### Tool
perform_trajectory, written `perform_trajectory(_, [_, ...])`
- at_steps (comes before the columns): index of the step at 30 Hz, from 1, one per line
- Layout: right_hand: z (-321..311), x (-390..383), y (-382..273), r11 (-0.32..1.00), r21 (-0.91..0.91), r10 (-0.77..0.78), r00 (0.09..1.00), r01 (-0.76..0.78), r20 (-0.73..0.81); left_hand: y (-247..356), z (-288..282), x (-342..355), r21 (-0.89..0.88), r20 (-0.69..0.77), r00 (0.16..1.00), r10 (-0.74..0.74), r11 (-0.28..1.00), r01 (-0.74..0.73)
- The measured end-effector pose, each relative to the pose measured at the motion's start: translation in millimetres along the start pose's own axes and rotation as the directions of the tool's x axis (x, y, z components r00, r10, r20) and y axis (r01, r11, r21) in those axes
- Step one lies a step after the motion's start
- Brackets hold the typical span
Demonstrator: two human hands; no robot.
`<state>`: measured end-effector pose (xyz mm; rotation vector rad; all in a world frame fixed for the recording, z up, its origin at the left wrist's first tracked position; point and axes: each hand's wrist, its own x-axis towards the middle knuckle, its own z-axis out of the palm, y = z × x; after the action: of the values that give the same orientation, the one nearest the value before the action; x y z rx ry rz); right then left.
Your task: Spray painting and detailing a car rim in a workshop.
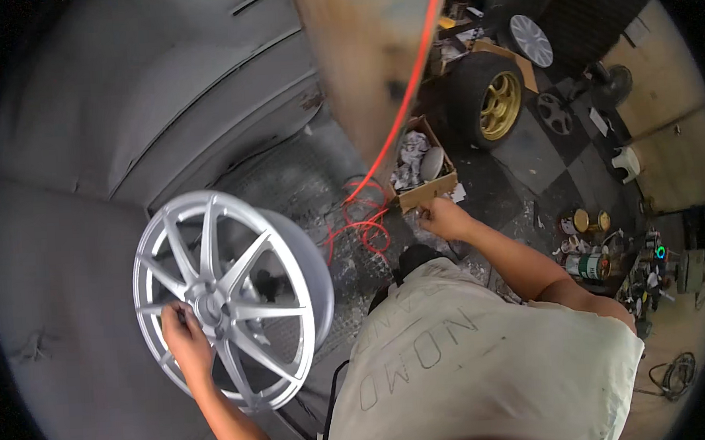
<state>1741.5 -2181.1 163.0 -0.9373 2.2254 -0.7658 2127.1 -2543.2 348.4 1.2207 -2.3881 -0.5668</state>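
Silver multi-spoke metal wheel rim: at the person's left, front of the torso, spoked face turned toward the left and the camera, barrel toward the right; support beneath not clear.

Left hand: at the rim's face, just left of its hub, over the spokes. Fingers bent inward, tips darkened; cannot tell whether they grasp a spoke, only touch it, or pinch something small.

Right hand: held out well apart from the rim, near the open brown cardboard box in view. Fingers curled; cannot tell whether anything is between them or whether they touch the box.

Surroundings: box contains crumpled whitish paper and a pale round disc. Bright red hose descends from the top edge to loose loops on the dark, speckled floor. Beyond the box, black tyre with gold spoked wheel.
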Motion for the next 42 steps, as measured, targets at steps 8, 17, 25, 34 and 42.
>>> perform_trajectory(8, [-126,31,57,0.998,-0.03,-0.067,0.903,0.059,-0.424,235,64,-73,-0.299,0.298,0.817,0.494,0.861,-0.412])
perform_trajectory(17, [-221,-35,221,0.994,0.097,-0.035,0.988,0.05,-0.153,413,350,-80,-0.21,0.328,0.897,0.295,0.949,-0.236])
perform_trajectory(25, [-251,-112,346,0.982,0.17,0.086,0.996,-0.083,-0.009,492,439,-67,-0.31,0.493,0.747,0.446,0.892,-0.329])
perform_trajectory(34, [-240,-122,392,0.939,0.252,0.208,0.97,-0.234,0.125,431,590,-166,-0.698,0.713,-0.022,0.701,0.707,-0.116])
perform_trajectory(42, [-285,-60,388,0.962,0.135,0.219,0.966,-0.238,0.138,394,584,-88,-0.391,0.907,-0.066,0.417,0.889,0.238])
